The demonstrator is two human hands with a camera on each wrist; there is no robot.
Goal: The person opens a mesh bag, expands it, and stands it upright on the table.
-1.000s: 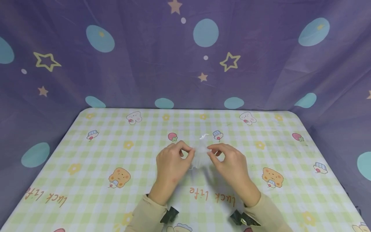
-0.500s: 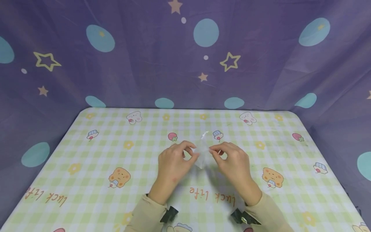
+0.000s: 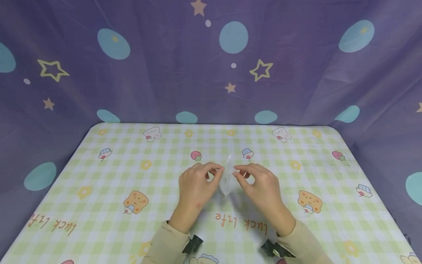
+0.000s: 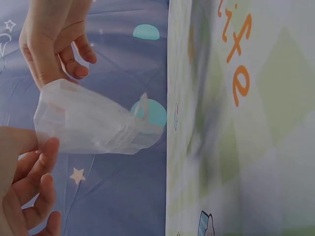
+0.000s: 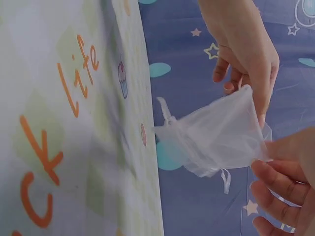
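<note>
A small sheer white drawstring pouch (image 3: 227, 179) is held up above the table between my two hands. My left hand (image 3: 199, 185) pinches one side of its edge between thumb and fingers. Opposite it, my right hand (image 3: 262, 187) pinches the other side, its remaining fingers loosely curled. Seen from the left wrist, the pouch (image 4: 88, 120) hangs with its wide end at the fingertips. From the right wrist, the gathered end of the pouch (image 5: 197, 152) shows creases and thin ribbon ends (image 5: 226, 181) pointing toward the table. Nothing shows inside the see-through fabric.
Under the hands lies a table (image 3: 165, 227) covered in a green-and-white checked cloth with cartoon prints. A purple curtain (image 3: 165, 73) with stars and blue ovals rises behind the table and along its sides. Black straps (image 3: 192, 245) sit at the wrists.
Both hands have shifted slightly left since half a second ago, still at the pouch. The pouch has turned and narrowed in the head view, its near end hanging a little lower.
</note>
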